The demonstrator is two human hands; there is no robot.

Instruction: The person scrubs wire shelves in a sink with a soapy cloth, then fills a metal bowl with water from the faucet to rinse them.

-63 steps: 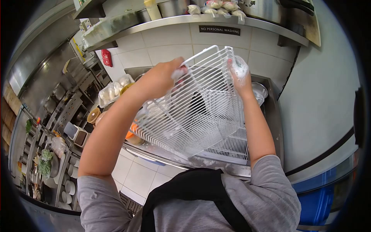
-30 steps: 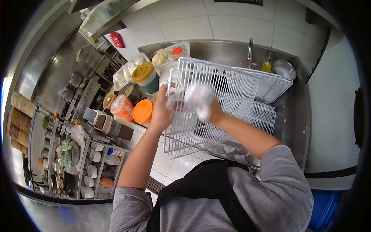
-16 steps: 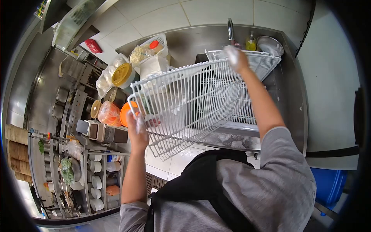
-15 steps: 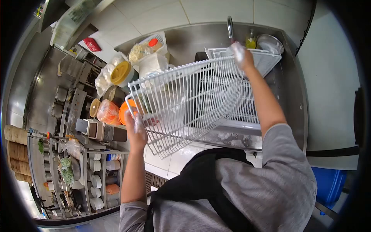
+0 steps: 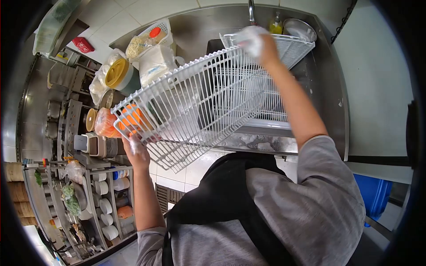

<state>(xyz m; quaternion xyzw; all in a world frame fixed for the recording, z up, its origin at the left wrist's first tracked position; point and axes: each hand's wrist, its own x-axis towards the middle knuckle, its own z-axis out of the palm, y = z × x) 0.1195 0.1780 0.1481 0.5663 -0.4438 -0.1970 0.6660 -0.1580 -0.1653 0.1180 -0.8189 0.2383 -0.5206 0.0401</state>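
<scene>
A white wire rack (image 5: 191, 97) is held up at a slant over the front edge of the sink. My left hand (image 5: 136, 151) grips its lower left corner, with suds on the fingers. Foam covers my right hand (image 5: 259, 43), which is blurred and at the rack's upper right edge; what its fingers hold is hidden by the foam. Behind the held rack, a second white rack (image 5: 295, 49) leans in the steel sink (image 5: 321, 91), and more white wire racks (image 5: 270, 104) lie below it.
Left of the sink stand a tub with a yellow lid (image 5: 117, 73), an orange lid (image 5: 131, 116) and a white basket (image 5: 165, 30). A faucet (image 5: 251, 12), a soap bottle (image 5: 276, 25) and a metal bowl (image 5: 300, 30) are at the back. Shelves with cups (image 5: 105, 206) stand at left.
The held rack has shifted left and down in view with my left hand. My right hand has moved left and up along its top edge. The view has also shifted.
</scene>
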